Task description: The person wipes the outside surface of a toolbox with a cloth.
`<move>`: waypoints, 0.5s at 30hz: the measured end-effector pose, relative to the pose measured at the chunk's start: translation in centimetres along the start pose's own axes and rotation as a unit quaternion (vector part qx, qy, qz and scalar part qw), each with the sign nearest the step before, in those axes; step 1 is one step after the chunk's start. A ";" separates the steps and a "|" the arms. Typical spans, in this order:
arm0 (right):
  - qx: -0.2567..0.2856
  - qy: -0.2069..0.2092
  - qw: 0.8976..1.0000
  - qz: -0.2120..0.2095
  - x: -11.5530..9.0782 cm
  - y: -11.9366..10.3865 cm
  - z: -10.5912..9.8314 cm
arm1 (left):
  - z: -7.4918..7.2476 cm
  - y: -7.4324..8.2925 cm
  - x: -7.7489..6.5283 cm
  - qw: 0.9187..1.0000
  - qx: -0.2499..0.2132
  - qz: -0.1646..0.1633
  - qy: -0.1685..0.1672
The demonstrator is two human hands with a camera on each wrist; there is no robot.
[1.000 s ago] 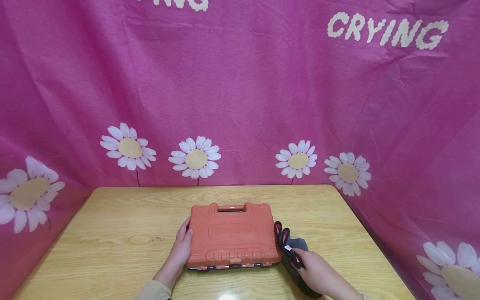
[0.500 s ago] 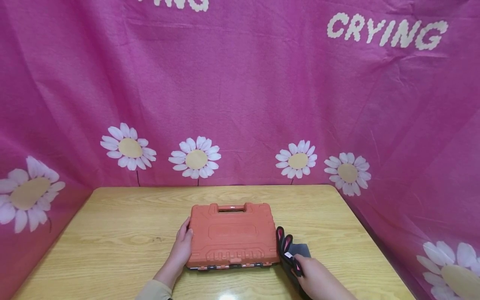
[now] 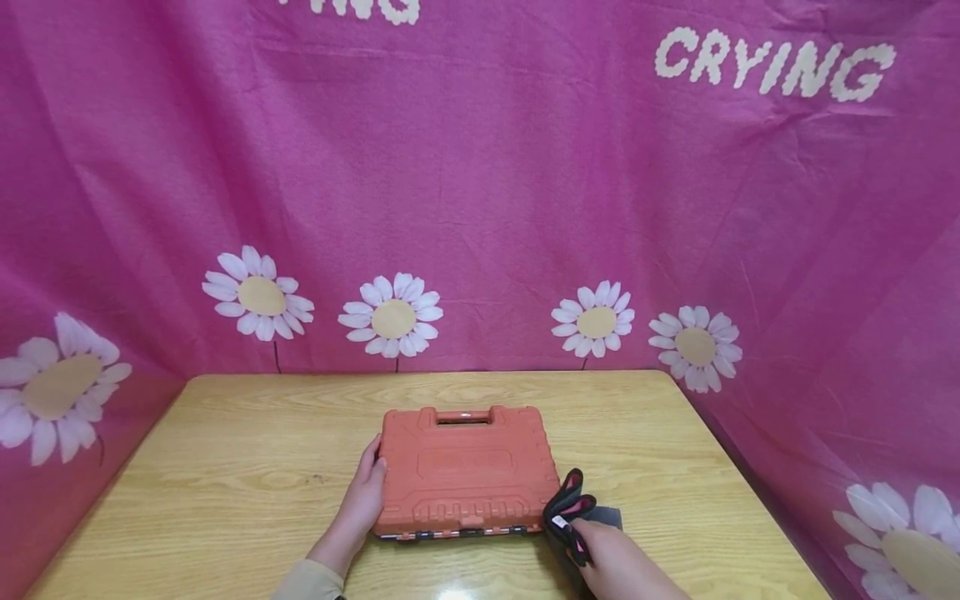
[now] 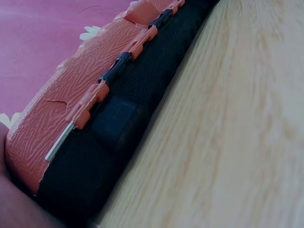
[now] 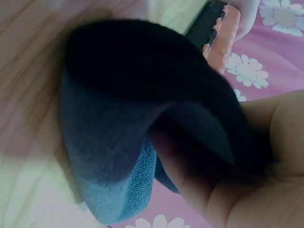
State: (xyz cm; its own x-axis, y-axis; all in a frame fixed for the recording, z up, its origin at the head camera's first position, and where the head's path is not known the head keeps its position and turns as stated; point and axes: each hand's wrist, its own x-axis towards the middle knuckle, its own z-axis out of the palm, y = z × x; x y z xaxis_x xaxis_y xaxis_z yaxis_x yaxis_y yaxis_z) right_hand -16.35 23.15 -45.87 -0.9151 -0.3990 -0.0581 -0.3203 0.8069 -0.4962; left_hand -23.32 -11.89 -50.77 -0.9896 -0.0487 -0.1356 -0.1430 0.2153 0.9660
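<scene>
Holding dark cloth (image 5: pixel 111 111): right hand (image 3: pixel 617 560) is pinching its bunched folds at the case's near right corner, probably for control.
Orange case (image 3: pixel 463 468): is lying flat on the table (image 3: pixel 675 467).
Left hand (image 3: pixel 363 497): is touching its left side, likely steadying it; finger curl, cannot tell.

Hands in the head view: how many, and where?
2: the left hand against the left side of the red case, the right hand holding folded dark fabric by the case's near right corner.

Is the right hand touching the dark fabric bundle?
Touching. In the right wrist view, the dark fabric bundle passes between digits of the right hand, one reaching inside its fold, no gap showing.
</scene>
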 end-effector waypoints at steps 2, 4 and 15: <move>0.005 -0.008 1.000 0.006 0.3 -0.3 0.1 | 0.0 0.0 0.0 1.000 0.001 0.001 0.000; 0.010 -0.016 1.000 0.011 0.5 -0.7 0.1 | 0.0 0.1 -0.1 1.000 0.001 0.003 0.001; -0.039 0.011 0.998 -0.041 1.2 -1.9 1.0 | -0.1 -0.2 0.0 1.000 -0.008 0.011 -0.001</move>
State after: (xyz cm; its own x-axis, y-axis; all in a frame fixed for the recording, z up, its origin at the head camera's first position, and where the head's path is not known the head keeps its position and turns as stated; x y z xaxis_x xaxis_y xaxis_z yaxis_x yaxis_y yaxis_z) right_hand -16.60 20.64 -45.87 -0.8900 -0.4560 0.0004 -0.4118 0.8033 -0.4302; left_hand -23.33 -12.07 -50.97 -0.9925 -0.0419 -0.1150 -0.1212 0.2009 0.9721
